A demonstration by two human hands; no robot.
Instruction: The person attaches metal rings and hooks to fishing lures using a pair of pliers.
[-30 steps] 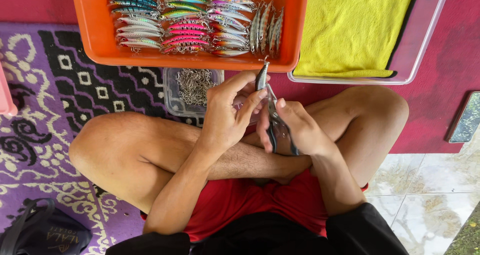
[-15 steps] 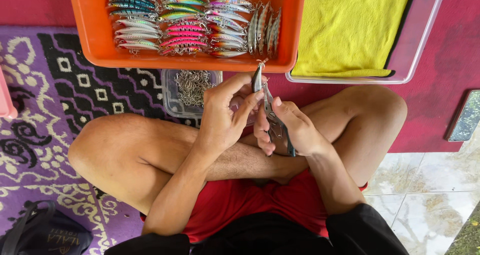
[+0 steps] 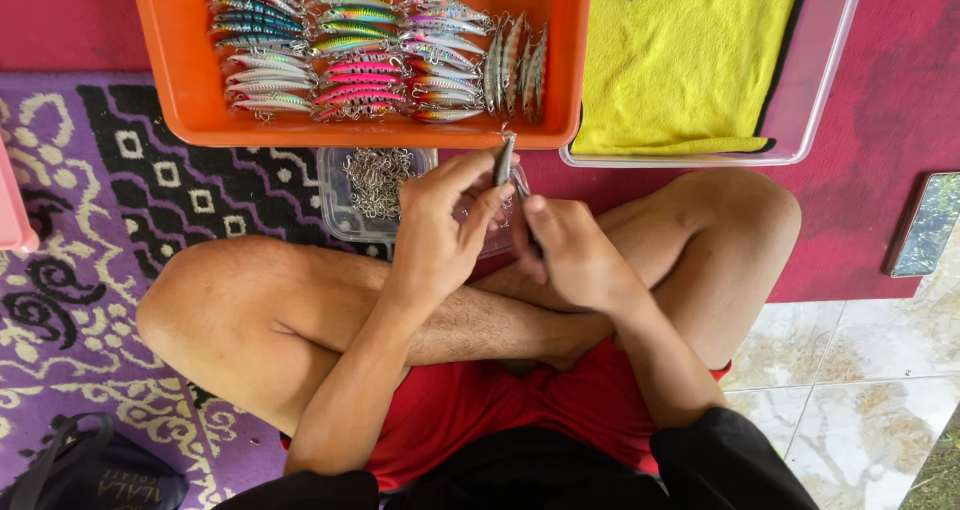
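While the person sits cross-legged on the floor, both hands meet just above the knees. The left hand (image 3: 440,225) has its fingers curled shut on a small silver fish-shaped fishing lure (image 3: 505,158), which stands upright with its top near the edge of the orange plastic tray (image 3: 170,80). The right hand (image 3: 570,250) is closed around a thin dark tool (image 3: 528,215). Most of that tool hides behind the fingers, so its kind is hard to tell.

Far from the person, the orange tray holds rows of shiny lures in many colours (image 3: 370,45), and its far end is cut off by the top of the picture. A clear plastic box of small metal hooks (image 3: 375,185) sits just under the tray, partly hidden by the left hand. To the right, a yellow towel (image 3: 690,60) lies in a clear tray (image 3: 820,90). A dark bag (image 3: 95,470) peeks in at the near left corner, cut off.
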